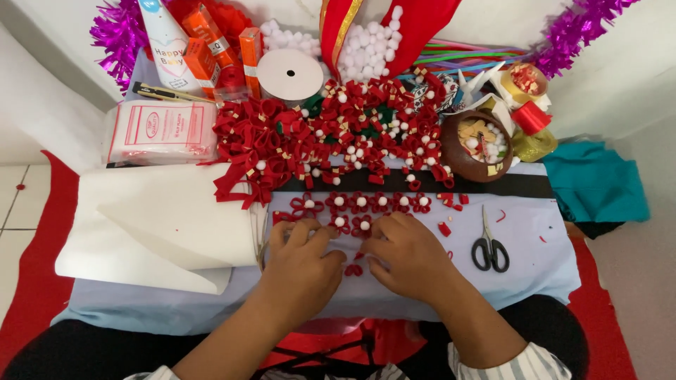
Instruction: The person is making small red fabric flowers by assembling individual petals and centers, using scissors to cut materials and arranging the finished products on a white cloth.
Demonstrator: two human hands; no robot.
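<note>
A person's left hand [301, 271] and right hand [408, 257] rest side by side, knuckles up, on a pale lilac cloth-covered work surface [535, 260], fingers curled down over a small red felt loop piece [353, 269] that lies between the two wrists. The fingertips are tucked against the cloth, so whether either hand actually pinches anything cannot be told. Just beyond the fingers runs a row of finished red felt flowers with white pompom centres [360, 203], set along the edge of a black strip [521, 184], and two more such flowers sit right at the fingertips.

By the look of it the step in hand is laying flowers in line, one beside the next; the following move would call for a light, exact placement beside the last flower without nudging its neighbours.

Behind the row lies a heaped pile of red felt blooms with gold flecks [331, 134] (dozens, at a guess). Black-handled scissors [489, 246] lie well apart to the right, a round brown bowl of trimmings [476, 146] beyond them. A rolled sheet of white felt [169, 225] covers the left side, a white ribbon spool [289, 74] and magenta tinsel [120, 32] sit at the back against a white wall, and red floor covering [35, 281] shows at the edges
</note>
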